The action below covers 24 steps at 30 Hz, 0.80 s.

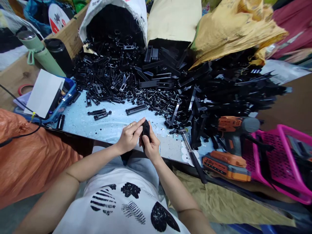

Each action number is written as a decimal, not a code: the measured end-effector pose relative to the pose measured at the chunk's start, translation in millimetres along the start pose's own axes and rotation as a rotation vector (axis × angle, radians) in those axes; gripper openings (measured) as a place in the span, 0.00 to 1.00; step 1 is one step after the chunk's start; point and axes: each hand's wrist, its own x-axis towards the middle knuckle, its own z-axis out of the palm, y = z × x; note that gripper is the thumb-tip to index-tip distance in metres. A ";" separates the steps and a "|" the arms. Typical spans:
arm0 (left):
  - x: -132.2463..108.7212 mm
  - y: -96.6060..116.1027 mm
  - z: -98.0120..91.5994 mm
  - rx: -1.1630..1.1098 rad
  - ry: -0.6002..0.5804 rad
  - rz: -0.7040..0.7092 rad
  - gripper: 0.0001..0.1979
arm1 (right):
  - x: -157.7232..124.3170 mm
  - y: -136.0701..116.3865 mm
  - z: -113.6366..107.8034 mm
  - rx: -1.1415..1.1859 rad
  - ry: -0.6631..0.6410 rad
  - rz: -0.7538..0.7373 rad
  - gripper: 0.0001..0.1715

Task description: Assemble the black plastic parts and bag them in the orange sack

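Observation:
Above the table's front edge, my left hand (130, 136) and my right hand (151, 143) meet around a small black plastic part (146, 128). Fingers of both hands are closed on it, and its lower end is partly covered by them. Just beyond my hands lies a long black slotted plastic piece (136, 109). Two short black jointed pieces (99, 113) rest on the blue tabletop to the left. A heap of small black pins (156, 99) spreads behind, with some thin metal shafts showing.
A hammer (191, 152) and an orange cordless drill (230, 148) lie at the right, beside a pink basket (280, 162). Black parts spill from a white sack (114, 6) at the back. Left stand a blue basket (64, 104) and a green bottle (40, 52).

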 end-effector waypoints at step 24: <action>3.6 10.7 -14.9 -0.538 -0.450 -0.585 0.20 | 5.5 28.0 -28.6 -0.094 -0.010 -0.086 0.40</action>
